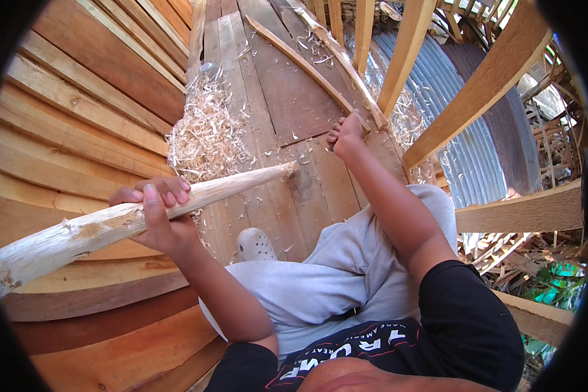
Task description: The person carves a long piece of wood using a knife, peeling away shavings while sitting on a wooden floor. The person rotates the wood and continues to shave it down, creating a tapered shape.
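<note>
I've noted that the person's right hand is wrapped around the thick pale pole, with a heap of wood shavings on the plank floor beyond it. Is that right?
Not quite: the head view shows the left hand wrapped around the thick pale pole. The heap of wood shavings does lie on the plank floor beyond it.

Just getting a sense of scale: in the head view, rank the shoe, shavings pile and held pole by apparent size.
1. Held pole, easily longest
2. Shavings pile
3. Shoe, smallest

One peeled pole (232, 185), two long sticks (300, 61) and one clog (255, 244) are in view.
</note>
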Demonstrator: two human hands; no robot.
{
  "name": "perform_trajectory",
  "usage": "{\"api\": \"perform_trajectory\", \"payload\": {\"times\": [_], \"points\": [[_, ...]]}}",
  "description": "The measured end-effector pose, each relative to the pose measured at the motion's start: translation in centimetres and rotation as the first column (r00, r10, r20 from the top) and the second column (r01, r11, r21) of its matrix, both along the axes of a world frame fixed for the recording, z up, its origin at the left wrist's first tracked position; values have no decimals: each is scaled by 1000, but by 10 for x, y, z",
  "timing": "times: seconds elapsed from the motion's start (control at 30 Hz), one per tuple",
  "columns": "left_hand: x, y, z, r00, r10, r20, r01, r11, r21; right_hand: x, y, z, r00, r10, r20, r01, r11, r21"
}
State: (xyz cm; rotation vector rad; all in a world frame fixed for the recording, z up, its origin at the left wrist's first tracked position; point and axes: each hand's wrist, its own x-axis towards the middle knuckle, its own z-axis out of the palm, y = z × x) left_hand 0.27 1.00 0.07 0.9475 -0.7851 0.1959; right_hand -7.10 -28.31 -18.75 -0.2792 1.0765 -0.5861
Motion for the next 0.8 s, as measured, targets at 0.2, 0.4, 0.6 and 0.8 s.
{"api": "perform_trajectory", "payload": {"times": [0.2, 0.4, 0.6, 0.8], "points": [[-8, -4, 2, 1000, 0, -14, 0, 1000, 17, 16, 14, 13, 786, 455, -417, -601, 410, -686], [-14, -10, 0, 996, -82, 35, 81, 996, 27, 13, 49, -5, 670, 368, -645, -651, -126, -748], [-19, -17, 0, 992, -124, 38, 123, 992, 23, -9, 57, -3, 113, 660, -743, -931, -190, -311], [-17, -18, 0, 991, -120, 62, 114, 990, 84, -9, 69, -26, 44, 550, -834, -983, -123, -133]]}}
